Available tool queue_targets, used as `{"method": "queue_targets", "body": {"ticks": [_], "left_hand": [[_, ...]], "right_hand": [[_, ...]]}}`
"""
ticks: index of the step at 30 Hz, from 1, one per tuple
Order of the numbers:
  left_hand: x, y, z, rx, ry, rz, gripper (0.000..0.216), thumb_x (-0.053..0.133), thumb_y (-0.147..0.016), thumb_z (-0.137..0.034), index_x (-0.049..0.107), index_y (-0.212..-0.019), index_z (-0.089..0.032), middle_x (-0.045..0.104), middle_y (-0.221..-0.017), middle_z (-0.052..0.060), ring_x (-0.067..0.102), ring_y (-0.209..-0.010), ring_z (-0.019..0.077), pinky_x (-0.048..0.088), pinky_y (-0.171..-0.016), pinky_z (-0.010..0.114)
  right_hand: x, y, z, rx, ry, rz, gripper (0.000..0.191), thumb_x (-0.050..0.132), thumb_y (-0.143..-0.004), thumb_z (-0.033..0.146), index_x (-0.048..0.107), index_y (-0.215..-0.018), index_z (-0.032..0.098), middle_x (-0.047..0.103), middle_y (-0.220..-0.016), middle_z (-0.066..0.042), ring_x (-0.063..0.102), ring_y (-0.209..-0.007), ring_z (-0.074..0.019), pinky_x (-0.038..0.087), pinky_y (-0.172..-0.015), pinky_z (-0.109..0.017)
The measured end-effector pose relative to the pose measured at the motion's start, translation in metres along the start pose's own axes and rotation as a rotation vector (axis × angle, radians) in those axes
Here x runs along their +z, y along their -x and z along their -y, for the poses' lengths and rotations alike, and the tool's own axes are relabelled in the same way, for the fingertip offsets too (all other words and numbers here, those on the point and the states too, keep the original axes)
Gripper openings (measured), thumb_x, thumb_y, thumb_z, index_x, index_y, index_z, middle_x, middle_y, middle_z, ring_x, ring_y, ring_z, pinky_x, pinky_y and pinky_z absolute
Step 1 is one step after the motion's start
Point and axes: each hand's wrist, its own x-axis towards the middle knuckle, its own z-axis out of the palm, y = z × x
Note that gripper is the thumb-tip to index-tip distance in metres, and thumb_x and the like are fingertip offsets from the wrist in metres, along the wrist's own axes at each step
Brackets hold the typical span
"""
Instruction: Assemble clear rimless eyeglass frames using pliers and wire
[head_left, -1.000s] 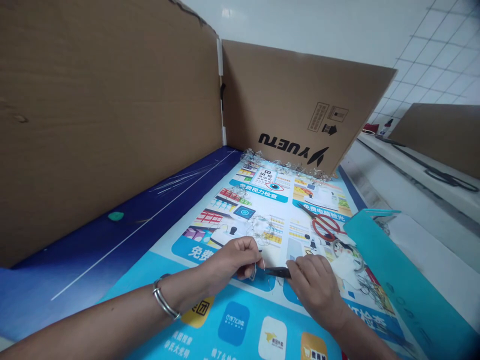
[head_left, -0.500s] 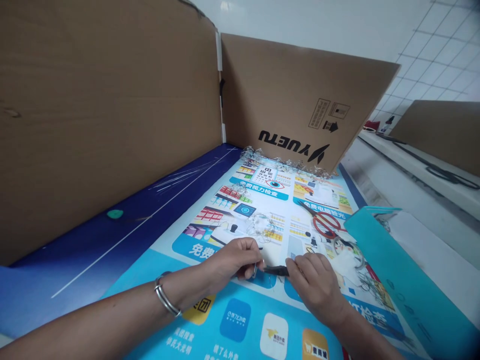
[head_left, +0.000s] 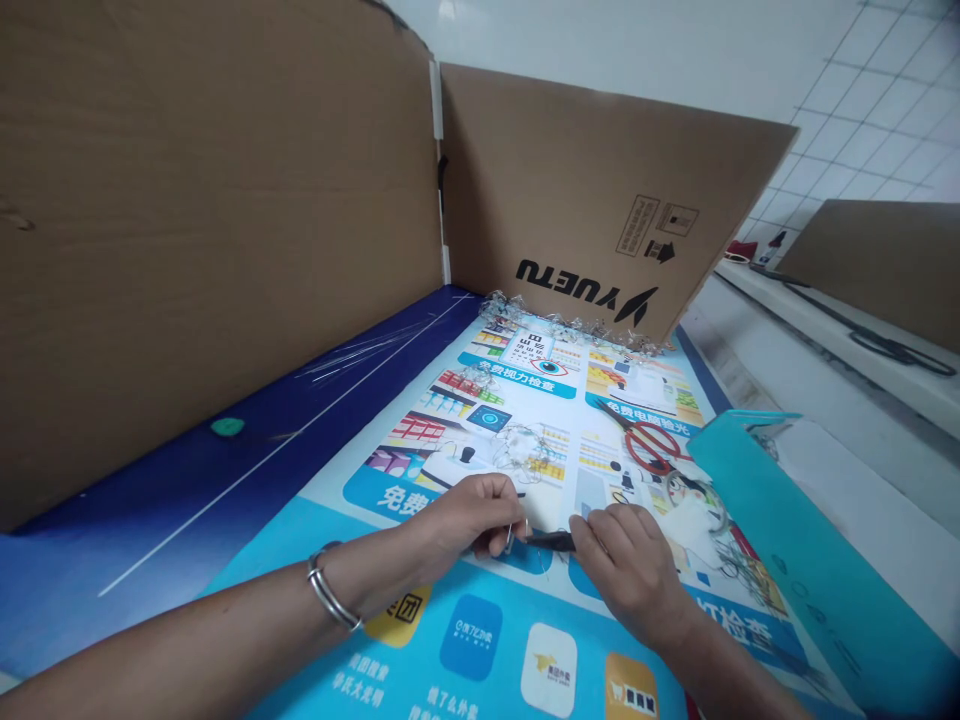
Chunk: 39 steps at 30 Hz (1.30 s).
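Note:
My left hand pinches a thin bent metal wire, with a small loop of it standing out past the fingertips. My right hand is wrapped round a pair of pliers; only the dark tapered jaws show, as the palm hides the handles. The tips of the jaws meet the wire close to my left fingers. Just beyond my hands lies a loose tangle of thin wire. Scissors with red handles rest farther off to the right.
A printed poster covers the table. Cardboard panels stand along the left and back, with a row of wire pieces at the back one's foot. On the right are a turquoise box, a wire bundle and a clear round roll.
Both hands stay almost where they were, the pliers' jaws still at the wire. The pliers look very slightly turned; the whole view has shifted a little.

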Motion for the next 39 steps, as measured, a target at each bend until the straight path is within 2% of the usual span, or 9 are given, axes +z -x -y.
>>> {"method": "queue_targets", "body": {"ticks": [9, 16, 21, 26, 31, 35, 39], "left_hand": [[0.002, 0.001, -0.003, 0.005, -0.003, -0.007, 0.015, 0.057, -0.073, -0.025, 0.048, -0.067, -0.014, 0.062, -0.065, 0.003, 0.042, -0.043, 0.0050, 0.024, -0.042, 0.018], [0.003, 0.002, -0.006, 0.064, -0.033, 0.006, 0.014, 0.056, -0.074, -0.023, 0.047, -0.068, -0.015, 0.063, -0.067, 0.003, 0.044, -0.045, 0.0056, 0.027, -0.043, 0.019], [0.003, 0.001, -0.009, 0.119, -0.099, 0.028, 0.013, 0.055, -0.075, -0.022, 0.047, -0.069, -0.015, 0.064, -0.070, 0.003, 0.045, -0.045, 0.0051, 0.029, -0.043, 0.019], [0.002, 0.000, -0.011, 0.162, -0.162, 0.035, 0.013, 0.057, -0.073, -0.020, 0.046, -0.068, -0.015, 0.063, -0.070, 0.002, 0.047, -0.045, 0.0048, 0.032, -0.045, 0.018], [0.002, 0.002, -0.012, 0.191, -0.242, 0.048, 0.009, 0.054, -0.074, -0.019, 0.048, -0.068, -0.015, 0.061, -0.071, 0.001, 0.046, -0.049, 0.0054, 0.036, -0.048, 0.018], [0.000, 0.004, -0.010, 0.248, -0.386, 0.052, 0.004, 0.052, -0.074, -0.016, 0.052, -0.070, -0.015, 0.057, -0.064, -0.002, 0.046, -0.052, 0.0072, 0.035, -0.049, 0.018], [-0.002, 0.003, -0.008, 0.286, -0.484, 0.063, 0.005, 0.052, -0.074, -0.016, 0.053, -0.070, -0.016, 0.055, -0.063, -0.002, 0.045, -0.053, 0.0078, 0.034, -0.049, 0.018]], "right_hand": [[0.000, 0.000, 0.002, 0.016, 0.000, 0.022, 0.017, 0.044, -0.087, 0.013, 0.058, -0.097, 0.015, 0.058, -0.079, -0.008, 0.049, -0.077, -0.0196, 0.036, -0.069, -0.036], [0.007, 0.003, 0.004, 0.064, -0.043, 0.025, 0.016, 0.048, -0.084, 0.014, 0.058, -0.097, 0.014, 0.055, -0.075, -0.006, 0.048, -0.070, -0.0175, 0.036, -0.065, -0.034], [0.006, 0.001, 0.008, 0.113, -0.139, 0.035, 0.014, 0.050, -0.085, 0.022, 0.058, -0.094, 0.014, 0.055, -0.072, -0.006, 0.048, -0.071, -0.0176, 0.037, -0.064, -0.032], [0.007, 0.003, 0.012, 0.229, -0.307, 0.125, 0.013, 0.051, -0.086, 0.028, 0.057, -0.084, 0.017, 0.056, -0.072, -0.004, 0.049, -0.069, -0.0169, 0.036, -0.061, -0.029], [0.002, 0.000, 0.010, 0.340, -0.463, 0.280, 0.016, 0.051, -0.085, 0.034, 0.057, -0.080, 0.020, 0.058, -0.071, -0.002, 0.052, -0.066, -0.0153, 0.035, -0.055, -0.025], [-0.007, -0.007, 0.007, 0.389, -0.578, 0.414, 0.015, 0.052, -0.084, 0.035, 0.058, -0.077, 0.022, 0.059, -0.069, 0.000, 0.054, -0.064, -0.0139, 0.036, -0.054, -0.023], [-0.009, -0.009, 0.005, 0.396, -0.645, 0.439, 0.015, 0.052, -0.084, 0.034, 0.059, -0.076, 0.023, 0.060, -0.068, 0.001, 0.055, -0.062, -0.0131, 0.036, -0.053, -0.022]]}}
